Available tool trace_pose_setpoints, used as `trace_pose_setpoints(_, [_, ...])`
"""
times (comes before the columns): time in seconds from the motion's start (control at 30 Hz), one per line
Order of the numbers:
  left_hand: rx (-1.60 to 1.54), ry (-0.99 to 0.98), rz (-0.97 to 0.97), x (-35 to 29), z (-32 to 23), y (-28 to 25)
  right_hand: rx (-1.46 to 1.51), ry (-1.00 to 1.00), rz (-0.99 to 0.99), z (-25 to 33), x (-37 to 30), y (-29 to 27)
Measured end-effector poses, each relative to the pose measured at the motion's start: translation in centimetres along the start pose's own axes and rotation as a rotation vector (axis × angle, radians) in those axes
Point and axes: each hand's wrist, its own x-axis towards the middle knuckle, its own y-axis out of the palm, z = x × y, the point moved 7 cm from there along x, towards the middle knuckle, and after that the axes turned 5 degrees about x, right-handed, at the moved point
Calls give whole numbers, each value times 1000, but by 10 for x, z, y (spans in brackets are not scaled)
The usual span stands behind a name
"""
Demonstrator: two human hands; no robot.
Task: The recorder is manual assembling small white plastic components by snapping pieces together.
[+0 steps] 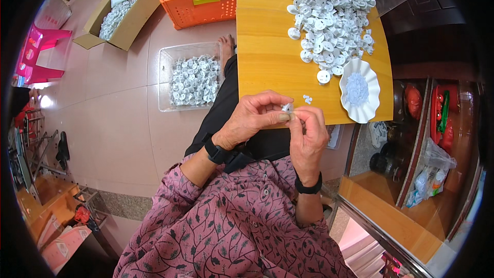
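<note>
Between the fingertips of my left hand [246, 119] is a small white plastic part [287, 107], pinched by thumb and forefinger just over the table's near edge. My right hand [310, 136] has its fingers closed against the same part from the right; whether a smaller bit is also in them is hidden. A few tiny white pieces [307, 99] lie on the table just beyond the fingers. To the right, a white scalloped dish [374, 92] holds many more tiny pale pieces. Farther back spreads a heap of round white slotted plastic parts [329, 25].
The yellow wooden table [262, 36] ends just beyond my lap. On the floor at left stand a clear plastic bin [163, 80] of white parts, an orange crate [198, 16] and a cardboard box [126, 33]. A pink stool [41, 54] is farther left; open shelves [396, 221] stand right.
</note>
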Motion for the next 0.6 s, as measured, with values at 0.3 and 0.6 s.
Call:
trace_pose_setpoints(0.3, [-92,-7,-43,1,0,-4,295,215,-46,-18,-9,6])
trace_pose_setpoints(0.6, [-133,-26,-37,1,3,-6,168,173,-79,-17,-10,5])
